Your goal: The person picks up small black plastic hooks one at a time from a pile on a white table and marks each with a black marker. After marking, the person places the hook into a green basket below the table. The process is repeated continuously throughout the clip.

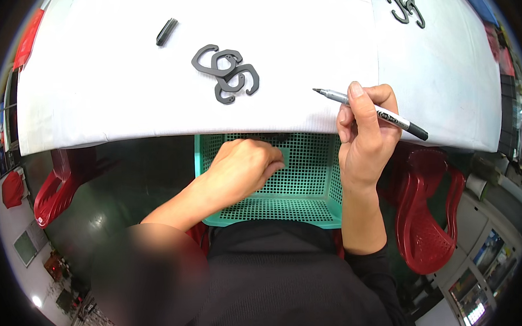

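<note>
My right hand [367, 129] holds an uncapped black marker [394, 119] above the table's near edge, its tip pointing left. My left hand [246, 163] is over a green plastic basket [274, 208] on my lap, with its fingers curled in. Whatever those fingers might hold is hidden. Just beyond them, a dark piece [282, 137] shows inside the basket, partly under the table edge. On the white tabletop lies a small overlapping pile of dark grey carabiner-shaped hooks [227, 72]. A black marker cap [167, 32] rests farther back, left of the pile.
More dark hooks [404, 6] lie in a loose group at the table's far right. The white-covered table [106, 82] spans the far side. One red plastic chair [425, 220] stands at right, another [58, 186] at left.
</note>
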A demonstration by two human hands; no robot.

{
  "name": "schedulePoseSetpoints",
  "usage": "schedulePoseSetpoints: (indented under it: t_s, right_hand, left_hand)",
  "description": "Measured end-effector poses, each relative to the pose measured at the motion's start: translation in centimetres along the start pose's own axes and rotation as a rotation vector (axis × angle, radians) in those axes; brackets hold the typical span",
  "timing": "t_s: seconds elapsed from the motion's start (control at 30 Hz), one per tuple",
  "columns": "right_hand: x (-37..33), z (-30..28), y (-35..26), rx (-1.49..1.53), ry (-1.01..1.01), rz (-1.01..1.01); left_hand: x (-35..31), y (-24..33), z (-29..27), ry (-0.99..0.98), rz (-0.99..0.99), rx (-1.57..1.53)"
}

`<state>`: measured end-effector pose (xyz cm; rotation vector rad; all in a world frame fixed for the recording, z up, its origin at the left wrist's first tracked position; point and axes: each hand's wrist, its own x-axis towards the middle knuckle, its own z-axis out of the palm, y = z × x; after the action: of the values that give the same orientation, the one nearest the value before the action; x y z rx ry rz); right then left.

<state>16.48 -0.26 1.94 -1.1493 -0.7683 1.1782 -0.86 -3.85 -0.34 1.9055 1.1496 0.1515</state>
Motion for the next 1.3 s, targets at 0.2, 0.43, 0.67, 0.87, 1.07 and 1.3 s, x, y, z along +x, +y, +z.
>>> schedulePoseSetpoints:
  t_s: [0.2, 0.43, 0.67, 0.87, 1.07, 1.3]
  right_hand:
    - [0.0, 0.0, 0.2, 0.009, -0.020, -0.007]
    - [-0.1, -0.5, 0.3, -0.010, -0.054, -0.003]
    - [-1.0, -1.0, 0.5, -0.078, -0.318, -0.041]
    - [-1.6, -0.2, -0.3, 0.077, -0.544, -0.053]
    - [-1.0, -0.3, -0.2, 0.084, -0.516, -0.076]
    - [-1.0, 0.5, -0.7, 0.051, -0.274, 0.112]
  left_hand:
    - [4.0, -6.8, 6.6, 0.276, 0.132, 0.582]
    - [3.8, -6.4, 7.0, -0.073, 0.147, 0.782]
    - [-1.8, 3.8, -1.5, -0.118, 0.052, -0.426]
    - [-1.9, 2.7, -5.0, 0.103, -0.186, -1.219]
    - [-1.2, 2.7, -4.5, 0.135, -0.225, -1.518]
    - [-1.2, 3.3, -3.1, 0.454, 0.038, -1.016]
